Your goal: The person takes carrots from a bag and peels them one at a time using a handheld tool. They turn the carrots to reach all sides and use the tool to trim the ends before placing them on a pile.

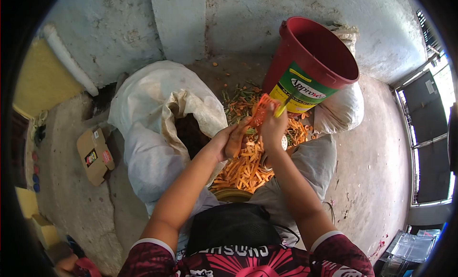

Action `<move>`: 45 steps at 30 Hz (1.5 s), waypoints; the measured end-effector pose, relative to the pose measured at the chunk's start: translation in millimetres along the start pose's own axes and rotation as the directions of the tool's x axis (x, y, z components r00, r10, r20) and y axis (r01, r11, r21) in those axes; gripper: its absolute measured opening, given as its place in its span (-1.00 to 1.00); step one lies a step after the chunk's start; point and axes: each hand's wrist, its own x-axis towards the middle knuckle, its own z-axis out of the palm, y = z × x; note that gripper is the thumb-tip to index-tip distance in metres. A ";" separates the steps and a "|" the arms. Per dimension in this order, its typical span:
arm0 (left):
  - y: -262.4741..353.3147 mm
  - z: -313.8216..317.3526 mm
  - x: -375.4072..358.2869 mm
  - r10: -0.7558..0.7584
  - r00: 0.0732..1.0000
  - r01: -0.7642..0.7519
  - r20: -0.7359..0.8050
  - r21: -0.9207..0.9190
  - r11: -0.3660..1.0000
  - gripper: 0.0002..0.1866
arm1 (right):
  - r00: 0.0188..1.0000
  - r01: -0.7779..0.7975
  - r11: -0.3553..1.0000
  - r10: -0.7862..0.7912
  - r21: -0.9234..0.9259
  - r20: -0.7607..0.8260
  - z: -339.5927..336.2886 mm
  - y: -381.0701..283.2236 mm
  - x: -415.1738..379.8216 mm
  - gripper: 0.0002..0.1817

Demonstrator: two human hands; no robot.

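My right hand [274,129] is closed around a knife [281,109] with a yellow handle, its dark blade pointing up and to the right. Beside it is an orange piece full of small holes [260,111], whose exact kind I cannot make out. My left hand [236,139] is closed at the lower end of that piece, its grip partly hidden. Beneath both hands lies a heap of cut carrot sticks [250,167], between my legs. More carrot scraps and green stalks [238,103] are spread on the floor beyond.
A large dark red bucket [281,53] with a green and yellow label stands tilted at the back right, near a stuffed white sack [341,110]. At my left is a big open white sack [157,86]. A cut cardboard box [95,155] lies farther left. A wall closes the back.
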 end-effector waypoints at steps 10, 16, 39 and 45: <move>5.4 18.4 -18.1 -0.037 0.999 0.037 0.021 0.025 0.999 -0.65 | 0.994 0.060 0.969 -0.036 -0.240 0.104 14.1 -20.1 -40.6 -0.75; -6.8 10.3 -12.9 -0.030 0.999 0.040 -0.043 0.259 0.965 -0.64 | 0.994 -0.078 0.952 0.051 -0.297 -0.097 3.7 -1.4 8.5 -0.76; 8.3 19.9 -17.4 -0.019 0.994 0.017 -0.111 -0.015 1.000 -0.66 | 0.989 0.015 0.995 0.000 -0.099 0.150 16.0 -20.7 -41.1 -0.71; 1.0 6.5 -8.4 0.023 0.998 -0.018 0.050 -0.095 0.995 -0.68 | 0.986 0.098 0.977 -0.069 -0.192 0.151 14.1 -13.9 -47.2 -0.73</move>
